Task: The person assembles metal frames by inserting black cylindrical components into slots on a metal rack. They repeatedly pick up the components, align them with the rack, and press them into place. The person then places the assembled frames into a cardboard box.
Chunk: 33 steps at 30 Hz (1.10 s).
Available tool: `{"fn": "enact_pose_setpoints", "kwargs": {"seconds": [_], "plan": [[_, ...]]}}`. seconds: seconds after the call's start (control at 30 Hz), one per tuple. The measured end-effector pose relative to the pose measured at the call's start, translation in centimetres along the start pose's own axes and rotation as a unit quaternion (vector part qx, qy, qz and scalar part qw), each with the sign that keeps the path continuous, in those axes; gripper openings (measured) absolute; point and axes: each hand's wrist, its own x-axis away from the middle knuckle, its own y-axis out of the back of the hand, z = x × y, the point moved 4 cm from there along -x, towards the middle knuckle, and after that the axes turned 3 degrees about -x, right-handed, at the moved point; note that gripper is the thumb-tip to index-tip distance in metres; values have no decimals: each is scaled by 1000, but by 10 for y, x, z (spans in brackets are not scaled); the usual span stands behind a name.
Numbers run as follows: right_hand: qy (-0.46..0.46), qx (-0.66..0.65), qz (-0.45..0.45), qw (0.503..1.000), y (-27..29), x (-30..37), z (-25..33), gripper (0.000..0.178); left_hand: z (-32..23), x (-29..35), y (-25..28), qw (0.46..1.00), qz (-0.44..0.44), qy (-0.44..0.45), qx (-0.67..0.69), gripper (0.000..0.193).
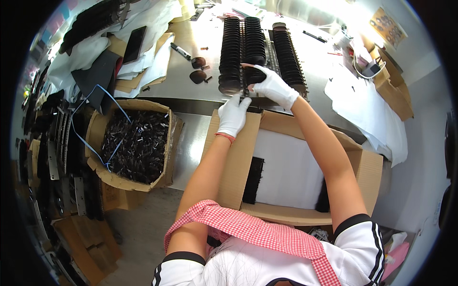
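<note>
Red-and-white checked apron cloth [257, 232] lies closest to the camera, worn across a white shirt [267, 267] with black-edged sleeves, and both bare forearms reach up from it. At the far end of one, the gloved right hand [273, 87] is partly curled, its bare fingertips and thumb spanning a dark lens [254, 75] at the near end of the middle row [254, 38] of upright lenses. Just beside it, the gloved left hand [233, 116] has its thumb raised apart and its fingers pointing at the near end of the left row [230, 47]; whether they grip anything I cannot tell. A right row [288, 57] of similar dark lenses stands alongside, all three on a metal table [183, 86]. Left of the rows lie two loose brown lenses [198, 76] with small screws near them, then a pen [180, 51], and a phone [135, 45] on stacked papers. Below the hands sits an open carton [241, 157] holding a white sheet [288, 162] with black material at its sides. Further left, another cardboard box [176, 143] is filled with small dark pieces [138, 143], a blue strap [80, 107] looping over it. White sheets [362, 109] spread at the right.
</note>
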Motion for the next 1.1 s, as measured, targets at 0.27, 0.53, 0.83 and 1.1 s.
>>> {"fn": "enact_pose_setpoints", "kwargs": {"seconds": [0.27,0.53,0.83,1.1], "plan": [[222,199,-158,941,-41,23,-5,60,-4,-1,-2,998,-8,-13,-55,38],[299,284,-270,870,-14,32,38,44,-45,41,7,985,-171,19,23,47],[115,174,-62,976,9,69,52,55,-81,64,-3,563,88,289,769,4],[-42,-27,-158,986,37,-44,-16,86,-83,20,-36,984,-19,-13,175,20]]}}
